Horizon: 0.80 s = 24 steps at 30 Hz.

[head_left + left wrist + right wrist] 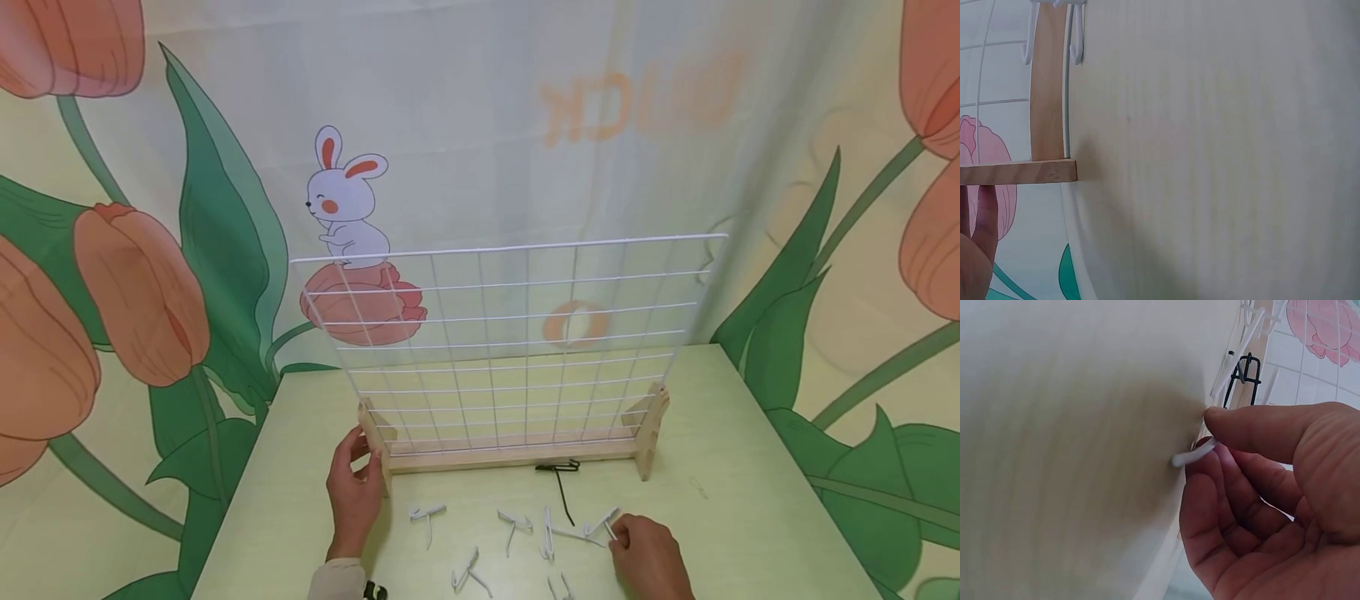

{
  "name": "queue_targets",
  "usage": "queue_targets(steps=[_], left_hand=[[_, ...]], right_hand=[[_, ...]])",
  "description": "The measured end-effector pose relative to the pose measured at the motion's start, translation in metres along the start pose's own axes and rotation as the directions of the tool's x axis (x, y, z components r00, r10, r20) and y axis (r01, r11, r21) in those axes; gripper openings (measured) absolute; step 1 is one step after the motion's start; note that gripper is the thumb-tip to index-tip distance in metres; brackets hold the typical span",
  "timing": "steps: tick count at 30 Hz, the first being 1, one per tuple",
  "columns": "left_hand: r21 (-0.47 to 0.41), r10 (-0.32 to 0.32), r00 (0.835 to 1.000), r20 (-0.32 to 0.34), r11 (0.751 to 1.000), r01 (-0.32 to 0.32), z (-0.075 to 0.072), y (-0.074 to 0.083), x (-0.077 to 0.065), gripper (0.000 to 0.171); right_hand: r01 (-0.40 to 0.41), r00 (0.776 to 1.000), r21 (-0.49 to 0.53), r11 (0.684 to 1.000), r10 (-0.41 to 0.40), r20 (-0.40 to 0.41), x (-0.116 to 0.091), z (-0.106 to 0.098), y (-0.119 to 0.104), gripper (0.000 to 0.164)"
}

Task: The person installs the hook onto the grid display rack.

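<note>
A white wire grid [527, 343] stood upright, leaning slightly back, in a wooden base [517, 460] on the pale worktop [270, 475], with the left wooden support [374, 435] and the right wooden support [651, 435] at its 2 ends. The left hand [354, 500] was at the left wooden support, its fingertips resting against the outer face of the wood and not wrapped around it. The right hand [651, 554] was grasping a white hook [602, 522] between thumb and fingers, low over the worktop in front of the grid's right half; in the right wrist view, the end of a white rod poked out past the fingertips. At least 5 other white hooks [429, 511] lay scattered on the worktop between the 2 hands, 1 of them just left of the held hook and another partly cut off by the bottom edge of the head view. A black hook [557, 468] lay close to the front of the wooden base, its long rod pointing towards the right hand. A light sleeve [337, 579] covered the left wrist. Behind the worktop hung a printed cloth [465, 167] showing a white rabbit [352, 204], large orange tulips [142, 296] and green leaves.
</note>
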<state>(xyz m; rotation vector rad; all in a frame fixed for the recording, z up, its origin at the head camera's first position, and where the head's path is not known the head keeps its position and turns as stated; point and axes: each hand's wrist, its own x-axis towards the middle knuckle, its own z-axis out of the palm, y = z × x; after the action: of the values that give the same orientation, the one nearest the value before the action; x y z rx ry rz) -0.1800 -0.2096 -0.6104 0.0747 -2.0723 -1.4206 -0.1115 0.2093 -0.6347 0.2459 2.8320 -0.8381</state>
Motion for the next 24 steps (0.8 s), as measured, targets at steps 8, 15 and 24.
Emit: queue_targets(steps=[8,15,24], left_hand=[[0.008,0.004,1.0,-0.002,1.0,-0.004,0.001,-0.002,-0.001,0.05],[0.039,0.021,1.0,-0.01,0.999,-0.021,0.002,-0.001,-0.001,0.049],[0.01,-0.001,1.0,-0.006,1.0,0.001,0.004,-0.016,0.001,0.051]], right_hand=[[0.008,1.0,-0.01,1.0,-0.008,-0.01,0.001,-0.005,0.001,0.006],[0.035,0.999,-0.021,0.999,-0.035,-0.036,0.001,-0.01,-0.001,0.009],[0.054,0.995,-0.048,0.997,-0.057,-0.076,-0.001,-0.02,-0.006,0.006]])
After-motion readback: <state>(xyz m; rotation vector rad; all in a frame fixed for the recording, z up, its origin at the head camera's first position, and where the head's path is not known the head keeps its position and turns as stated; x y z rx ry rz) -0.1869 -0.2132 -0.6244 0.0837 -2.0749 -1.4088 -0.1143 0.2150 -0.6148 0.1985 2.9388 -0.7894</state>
